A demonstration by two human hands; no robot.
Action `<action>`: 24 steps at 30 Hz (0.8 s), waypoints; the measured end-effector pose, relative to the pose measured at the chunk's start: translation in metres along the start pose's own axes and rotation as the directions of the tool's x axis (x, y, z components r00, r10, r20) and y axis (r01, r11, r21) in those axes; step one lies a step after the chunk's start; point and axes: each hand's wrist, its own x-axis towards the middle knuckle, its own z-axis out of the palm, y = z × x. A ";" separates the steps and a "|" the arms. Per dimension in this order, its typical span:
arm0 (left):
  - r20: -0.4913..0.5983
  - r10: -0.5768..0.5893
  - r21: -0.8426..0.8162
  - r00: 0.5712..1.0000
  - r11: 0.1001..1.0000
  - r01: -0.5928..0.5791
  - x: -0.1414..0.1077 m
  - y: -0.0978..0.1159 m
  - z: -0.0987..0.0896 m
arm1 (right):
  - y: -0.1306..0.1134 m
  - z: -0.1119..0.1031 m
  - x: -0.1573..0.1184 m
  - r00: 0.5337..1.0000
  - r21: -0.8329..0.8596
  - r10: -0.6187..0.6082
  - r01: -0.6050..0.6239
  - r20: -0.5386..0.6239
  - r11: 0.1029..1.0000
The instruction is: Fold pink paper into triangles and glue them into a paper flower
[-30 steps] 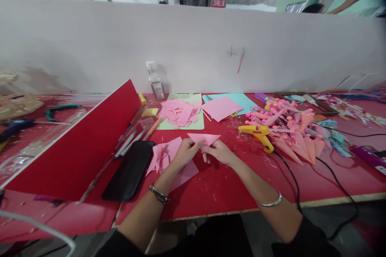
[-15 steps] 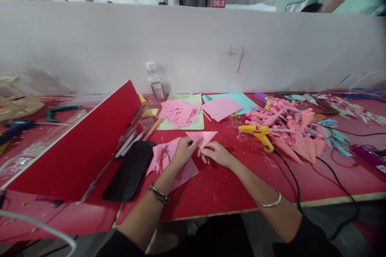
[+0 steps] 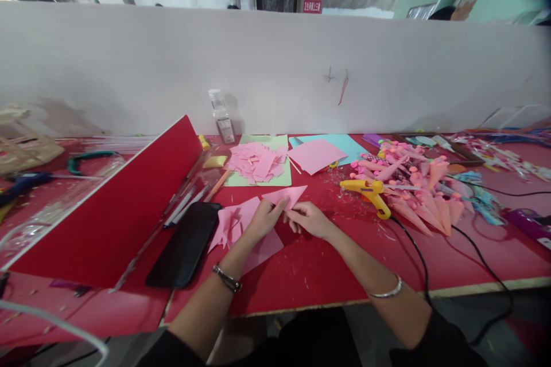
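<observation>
A pink paper triangle (image 3: 295,194) is held over the red desk (image 3: 318,281); the left hand (image 3: 264,218) pinches it, thumb on top; the right hand (image 3: 312,221) has curled fingers at its lower edge, whether gripping I cannot tell; pink sheets (image 3: 267,248) lie partly beneath the left forearm.
</observation>
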 end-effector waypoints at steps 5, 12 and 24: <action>-0.042 -0.020 0.052 0.999 0.998 0.022 0.003 -0.003 -0.002 | -0.003 -0.004 0.002 0.957 0.070 -0.085 0.108 -0.277 0.992; 0.026 -0.024 -0.027 0.999 0.999 0.025 0.004 -0.001 -0.001 | 0.005 -0.012 0.006 0.850 0.087 -0.106 0.176 -0.516 0.981; 0.115 -0.119 -0.622 0.986 0.766 0.165 0.007 -0.010 -0.003 | -0.003 -0.012 0.002 0.777 -0.180 -0.359 0.311 -0.517 0.933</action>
